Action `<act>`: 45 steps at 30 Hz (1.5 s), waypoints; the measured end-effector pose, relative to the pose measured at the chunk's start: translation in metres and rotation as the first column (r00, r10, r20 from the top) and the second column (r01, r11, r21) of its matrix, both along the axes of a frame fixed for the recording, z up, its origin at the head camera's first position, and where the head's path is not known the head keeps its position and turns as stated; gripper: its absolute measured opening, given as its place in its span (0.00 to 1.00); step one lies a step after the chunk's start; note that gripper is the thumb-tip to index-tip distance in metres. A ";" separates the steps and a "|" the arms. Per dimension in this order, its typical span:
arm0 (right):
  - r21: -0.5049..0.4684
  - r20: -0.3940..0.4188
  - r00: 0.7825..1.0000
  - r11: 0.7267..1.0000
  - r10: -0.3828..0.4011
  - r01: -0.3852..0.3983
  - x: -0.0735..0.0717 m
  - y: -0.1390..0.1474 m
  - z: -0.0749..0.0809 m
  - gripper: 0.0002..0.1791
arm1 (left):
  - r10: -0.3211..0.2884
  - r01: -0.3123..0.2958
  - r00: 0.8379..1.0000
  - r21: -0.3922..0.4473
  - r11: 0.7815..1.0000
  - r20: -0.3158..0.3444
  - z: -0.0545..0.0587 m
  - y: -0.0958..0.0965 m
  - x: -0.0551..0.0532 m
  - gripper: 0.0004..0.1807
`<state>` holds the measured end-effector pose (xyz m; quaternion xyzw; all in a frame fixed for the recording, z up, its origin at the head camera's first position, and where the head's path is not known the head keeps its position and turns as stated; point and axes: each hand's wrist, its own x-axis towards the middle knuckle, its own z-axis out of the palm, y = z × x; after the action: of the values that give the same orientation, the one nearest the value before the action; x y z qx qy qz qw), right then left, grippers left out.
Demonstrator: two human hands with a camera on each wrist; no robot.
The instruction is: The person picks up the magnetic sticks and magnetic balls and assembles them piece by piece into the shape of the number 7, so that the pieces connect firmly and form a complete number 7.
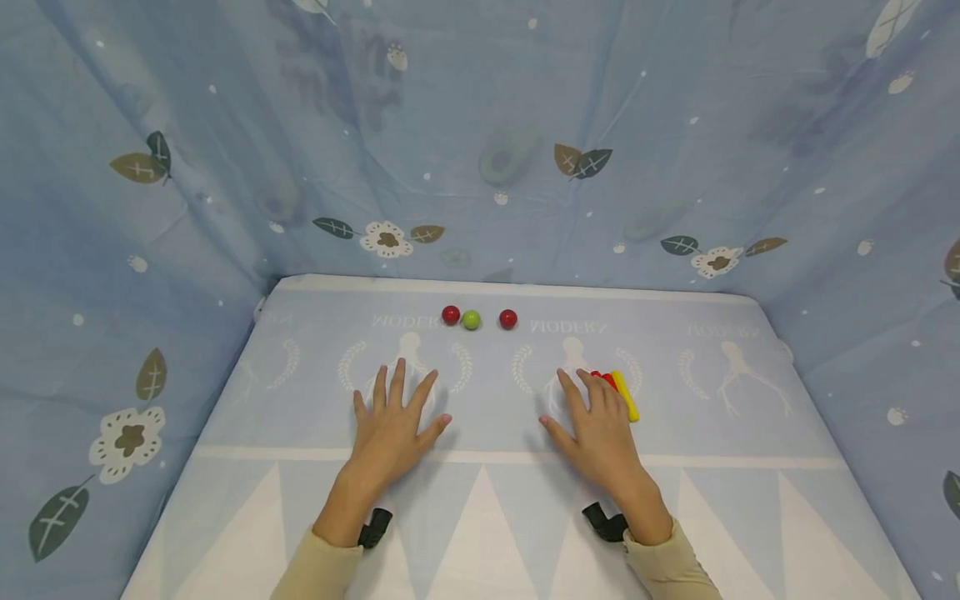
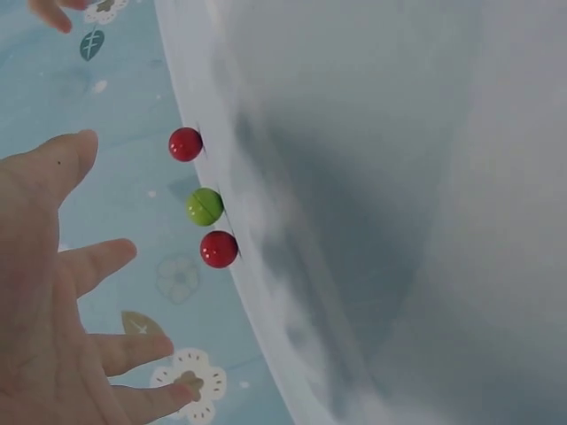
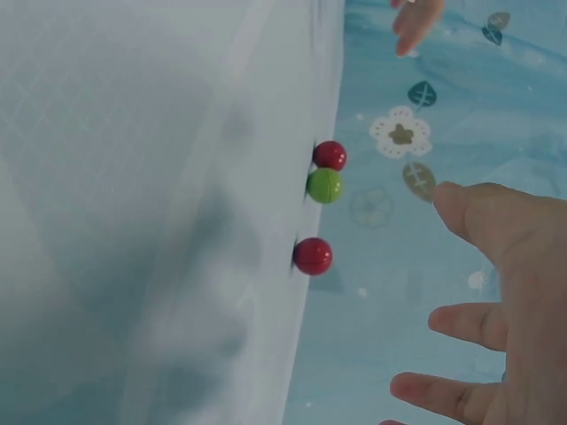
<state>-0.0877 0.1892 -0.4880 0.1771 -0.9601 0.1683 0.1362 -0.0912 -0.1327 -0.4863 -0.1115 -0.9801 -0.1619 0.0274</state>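
Note:
My left hand (image 1: 390, 433) is held over the cloth-covered table with its fingers spread, holding nothing. Also spread, my right hand (image 1: 602, 433) overlaps a yellow stick-like piece (image 1: 626, 397) and some red pieces (image 1: 609, 381) in the head view; the hand hides much of the red, so its kind does not show. Toward the back edge lie a red ball (image 1: 451, 315), a green ball (image 1: 471, 320) close beside it, and another red ball (image 1: 507, 319) a little apart to the right. In both wrist views the balls sit beyond the fingers.
A pale blue and white cloth (image 1: 480, 425) covers the table. Blue patterned curtains (image 1: 480, 150) hang behind it and along both sides. Black devices (image 1: 604, 522) are worn at both wrists, below beige sleeves (image 1: 667, 560).

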 end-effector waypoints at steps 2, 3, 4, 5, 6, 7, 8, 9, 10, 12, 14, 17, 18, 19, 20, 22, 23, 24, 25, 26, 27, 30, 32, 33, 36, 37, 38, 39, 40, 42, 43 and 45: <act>-0.014 0.001 1.000 1.000 -0.014 0.014 0.000 0.002 -0.001 0.42 | -0.004 0.004 1.000 0.013 1.000 -0.004 0.002 0.001 -0.005 0.39; -0.017 -0.002 1.000 1.000 -0.022 0.022 -0.001 0.003 -0.002 0.42 | -0.007 0.007 1.000 0.018 1.000 -0.007 0.002 0.001 -0.007 0.38; -0.023 -0.006 1.000 0.999 -0.031 0.031 -0.001 0.004 -0.003 0.42 | -0.010 0.010 1.000 0.023 1.000 -0.008 0.003 0.002 -0.010 0.38; -0.031 -0.007 0.999 0.999 -0.040 0.039 -0.002 0.005 -0.003 0.42 | -0.013 0.013 1.000 0.031 0.999 -0.008 0.004 0.002 -0.012 0.37; -0.038 -0.013 0.999 0.998 -0.046 0.045 -0.002 0.005 -0.004 0.41 | -0.015 0.015 1.000 0.038 0.999 -0.008 0.004 0.003 -0.015 0.37; -0.048 -0.021 0.998 0.998 -0.052 0.051 -0.003 0.006 -0.004 0.41 | -0.016 0.017 1.000 0.045 0.999 -0.006 0.005 0.004 -0.018 0.37; -0.061 -0.030 0.998 0.997 -0.056 0.054 -0.003 0.007 -0.005 0.40 | -0.018 0.018 1.000 0.051 0.999 -0.002 0.005 0.004 -0.021 0.37; -0.072 -0.039 0.997 0.996 -0.060 0.058 -0.004 0.007 -0.006 0.40 | -0.019 0.019 1.000 0.056 0.998 0.002 0.006 0.005 -0.024 0.37; -0.088 -0.043 0.997 0.994 -0.065 0.061 -0.004 0.008 -0.006 0.40 | -0.019 0.019 1.000 0.059 0.998 0.003 0.006 0.006 -0.027 0.37; -0.111 -0.053 0.996 0.992 -0.072 0.066 -0.004 0.009 -0.008 0.39 | -0.019 0.019 1.000 0.067 0.998 0.007 0.006 0.006 -0.033 0.36; -0.135 -0.052 0.995 0.988 -0.081 0.073 -0.005 0.010 -0.010 0.38 | -0.020 0.019 1.000 0.076 0.997 0.010 0.005 0.006 -0.039 0.36; -0.183 -0.041 0.994 0.979 -0.097 0.088 -0.006 0.013 -0.012 0.36 | -0.023 0.022 1.000 0.096 0.995 0.018 0.002 0.005 -0.050 0.34; -0.203 -0.033 0.994 0.974 -0.107 0.098 -0.007 0.014 -0.012 0.35 | -0.026 0.023 0.999 0.106 0.994 0.023 0.001 0.005 -0.054 0.34; -0.226 -0.023 0.993 0.968 -0.119 0.110 -0.007 0.015 -0.013 0.34 | -0.027 0.024 0.999 0.114 0.993 0.024 -0.001 0.005 -0.058 0.34; -0.249 -0.010 0.991 0.961 -0.131 0.124 -0.007 0.015 -0.013 0.33 | -0.027 0.024 0.999 0.123 0.992 0.026 -0.002 0.005 -0.062 0.34; -0.290 0.016 0.986 0.943 -0.166 0.164 -0.008 0.017 -0.014 0.31 | -0.025 0.020 0.999 0.142 0.990 0.028 -0.004 0.005 -0.070 0.33; -0.307 0.021 0.982 0.934 -0.185 0.183 -0.009 0.017 -0.015 0.30 | -0.021 0.016 0.999 0.155 0.988 0.028 -0.005 0.005 -0.074 0.33; -0.321 0.024 0.979 0.926 -0.202 0.199 -0.009 0.018 -0.015 0.28 | -0.017 0.011 0.999 0.174 0.985 0.029 -0.006 0.005 -0.078 0.33; -0.332 0.028 0.975 0.918 -0.219 0.216 -0.010 0.019 -0.016 0.27 | -0.012 0.006 0.999 0.195 0.981 0.031 -0.006 0.005 -0.082 0.33; -0.342 0.033 0.972 0.911 -0.233 0.230 -0.011 0.020 -0.016 0.26 | -0.009 0.002 0.999 0.214 0.977 0.034 -0.006 0.005 -0.086 0.32; -0.349 0.039 0.968 0.905 -0.247 0.245 -0.012 0.022 -0.016 0.25 | -0.006 -0.003 0.999 0.236 0.972 0.037 -0.007 0.005 -0.090 0.32; -0.359 0.067 0.959 0.890 -0.276 0.282 -0.015 0.025 -0.018 0.24 | -0.003 -0.012 0.999 0.299 0.954 0.047 -0.007 0.004 -0.102 0.32; -0.356 0.097 0.951 0.882 -0.293 0.308 -0.017 0.027 -0.019 0.23 | 0.001 -0.020 0.998 0.332 0.943 0.058 -0.007 0.003 -0.111 0.32; -0.352 0.109 0.947 0.879 -0.302 0.321 -0.018 0.028 -0.019 0.23 | 0.005 -0.028 0.998 0.352 0.936 0.066 -0.007 0.003 -0.116 0.31; -0.335 0.147 0.934 0.872 -0.325 0.356 -0.022 0.030 -0.021 0.21 | 0.010 -0.046 0.996 0.410 0.911 0.090 -0.009 0.002 -0.130 0.31; -0.328 0.161 0.930 0.871 -0.330 0.366 -0.023 0.031 -0.022 0.21 | 0.009 -0.049 0.995 0.427 0.903 0.096 -0.010 0.001 -0.134 0.30; -0.322 0.180 0.925 0.869 -0.335 0.377 -0.024 0.031 -0.022 0.20 | 0.009 -0.055 0.995 0.444 0.894 0.103 -0.011 0.001 -0.138 0.30; -0.316 0.202 0.919 0.865 -0.339 0.389 -0.025 0.032 -0.023 0.20 | 0.010 -0.059 0.994 0.458 0.887 0.109 -0.012 0.001 -0.143 0.30; -0.309 0.224 0.913 0.863 -0.342 0.399 -0.026 0.032 -0.024 0.20 | 0.010 -0.064 0.993 0.469 0.881 0.116 -0.014 0.001 -0.147 0.30; -0.295 0.263 0.900 0.859 -0.348 0.419 -0.028 0.033 -0.025 0.20 | 0.017 -0.082 0.990 0.483 0.872 0.137 -0.016 0.002 -0.154 0.30; -0.287 0.278 0.894 0.857 -0.353 0.428 -0.028 0.033 -0.025 0.20 | 0.022 -0.094 0.988 0.488 0.868 0.152 -0.017 0.003 -0.157 0.31; -0.276 0.297 0.884 0.854 -0.360 0.440 -0.029 0.033 -0.026 0.20 | 0.030 -0.117 0.983 0.492 0.863 0.182 -0.019 0.004 -0.163 0.31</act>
<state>-0.1167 0.2221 -0.5140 -0.0749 -0.9419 0.3169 0.0822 -0.2540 -0.1291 -0.5048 -0.0491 -0.9069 -0.4179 -0.0211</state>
